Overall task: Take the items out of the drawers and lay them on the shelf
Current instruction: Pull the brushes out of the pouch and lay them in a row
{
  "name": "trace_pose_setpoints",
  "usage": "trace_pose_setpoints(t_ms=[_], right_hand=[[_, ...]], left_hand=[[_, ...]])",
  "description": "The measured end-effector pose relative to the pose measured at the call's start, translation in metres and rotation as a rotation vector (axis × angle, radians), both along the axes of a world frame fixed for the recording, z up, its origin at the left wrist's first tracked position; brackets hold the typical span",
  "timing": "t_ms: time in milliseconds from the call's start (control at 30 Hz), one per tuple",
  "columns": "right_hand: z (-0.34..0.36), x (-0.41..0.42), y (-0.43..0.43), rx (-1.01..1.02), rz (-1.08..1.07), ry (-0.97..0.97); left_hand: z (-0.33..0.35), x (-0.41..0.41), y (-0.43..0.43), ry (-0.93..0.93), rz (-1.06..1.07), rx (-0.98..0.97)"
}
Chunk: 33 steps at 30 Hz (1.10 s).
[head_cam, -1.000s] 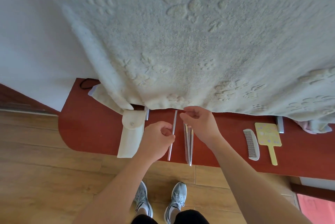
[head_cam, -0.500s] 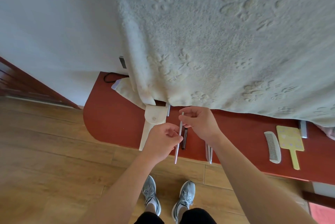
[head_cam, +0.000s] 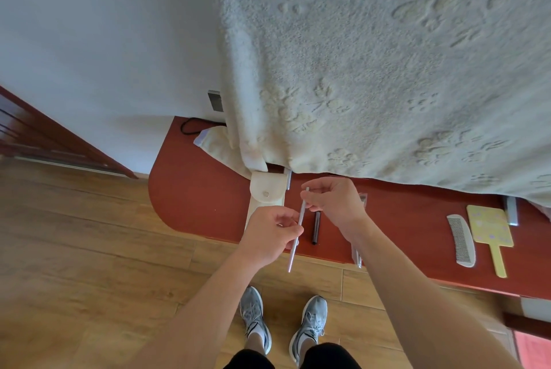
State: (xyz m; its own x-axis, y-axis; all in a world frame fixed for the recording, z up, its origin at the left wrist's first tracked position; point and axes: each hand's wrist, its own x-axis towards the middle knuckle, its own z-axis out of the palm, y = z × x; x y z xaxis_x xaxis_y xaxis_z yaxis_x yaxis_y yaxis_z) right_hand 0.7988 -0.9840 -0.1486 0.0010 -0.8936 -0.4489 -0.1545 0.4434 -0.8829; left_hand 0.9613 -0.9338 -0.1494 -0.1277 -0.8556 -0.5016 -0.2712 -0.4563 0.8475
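- Change from one second ago: the left hand has drawn back toward the front edge of the shelf. This has uncovered a dark stick. The lower end of the metal stick now overhangs that edge.
- Blanket: cream, embossed with paw and flower shapes. It hangs down the wall and covers the back edge of the shelf.
- Shelf: red-brown with a rounded left corner. A wooden floor lies below it.
- Right hand: thumb and fingertips pinch the upper end of the metal stick. The other fingers are curled.
- Left hand: curled fingers pinch the metal stick near its middle.
- Pouch: cream, with the snap flap closed. It lies left of the hands and runs from the blanket hem toward the front edge. The left hand hides its lower part.
- Mirror: yellow, near the right end, with the handle pointing to the front edge.
- Comb: pale, just beside the mirror on its left.
- Metal stick: held slanted between both hands.
- Dark stick: lies flat near the front edge, just right of the metal stick.
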Motion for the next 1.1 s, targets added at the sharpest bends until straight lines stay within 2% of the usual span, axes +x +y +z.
trace_pose_setpoints(t_ms=[67, 133, 233, 467, 567, 800, 1100], right_hand=[[0.002, -0.007, -0.007, 0.002, -0.107, -0.046], [0.006, -0.021, -0.020, 0.005, -0.184, -0.093], [0.002, -0.032, -0.026, 0.017, -0.143, -0.071], [-0.030, -0.013, -0.012, 0.058, -0.097, -0.032], [-0.041, -0.009, -0.017, 0.055, -0.040, 0.071], [-0.063, 0.011, -0.033, -0.009, 0.122, 0.517], [-0.101, 0.031, -0.041, 0.035, 0.205, 0.685]], left_hand=[[-0.005, 0.004, 0.006, -0.039, -0.070, 0.007], [-0.010, 0.010, 0.016, -0.066, -0.048, 0.033], [-0.015, 0.015, 0.023, -0.066, 0.055, 0.051], [-0.011, 0.016, 0.005, -0.048, 0.117, 0.011], [-0.011, 0.019, 0.000, -0.023, 0.171, -0.005], [-0.018, 0.027, -0.003, -0.027, 0.226, -0.027], [-0.031, 0.033, -0.007, -0.042, 0.215, -0.040]])
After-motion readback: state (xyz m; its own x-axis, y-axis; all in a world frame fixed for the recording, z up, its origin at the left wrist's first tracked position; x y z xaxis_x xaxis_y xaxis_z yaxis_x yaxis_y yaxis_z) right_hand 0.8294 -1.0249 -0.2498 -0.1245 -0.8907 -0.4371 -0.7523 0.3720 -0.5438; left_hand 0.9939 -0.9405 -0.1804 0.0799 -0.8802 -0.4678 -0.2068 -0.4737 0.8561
